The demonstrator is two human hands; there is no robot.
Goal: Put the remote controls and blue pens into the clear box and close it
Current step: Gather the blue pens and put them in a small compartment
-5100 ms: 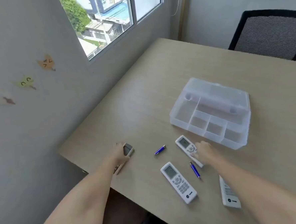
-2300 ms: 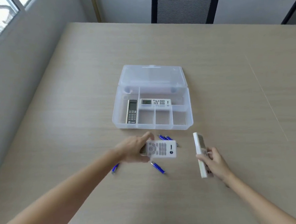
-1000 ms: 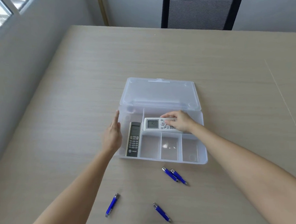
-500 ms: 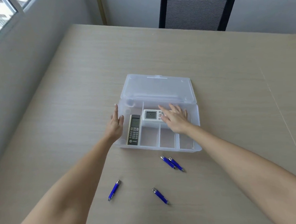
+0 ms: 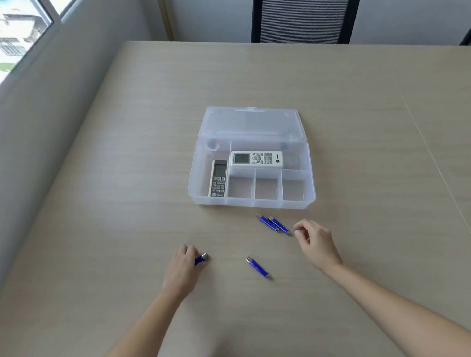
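The clear box (image 5: 252, 205) sits mid-table with its lid (image 5: 250, 122) folded open at the back. A grey remote (image 5: 217, 178) lies in its left compartment, and a white remote (image 5: 256, 158) lies in the long rear one. The three small front compartments hold nothing. In front of the box, two blue pens (image 5: 273, 223) lie side by side and a third blue pen (image 5: 257, 267) lies alone, nearer me. My left hand (image 5: 183, 267) is closed on another blue pen (image 5: 200, 259) on the table. My right hand (image 5: 314, 238) hovers with curled fingers just right of the pair, holding nothing.
The wooden table (image 5: 364, 142) runs along a grey wall on the left, beneath a window (image 5: 5, 35). A black mesh chair (image 5: 301, 11) stands behind the far edge. The table's near edge is just below my forearms.
Both hands have left the box and come back toward me. The left hand has closed on the leftmost pen, and the right hand now sits beside the pair of pens.
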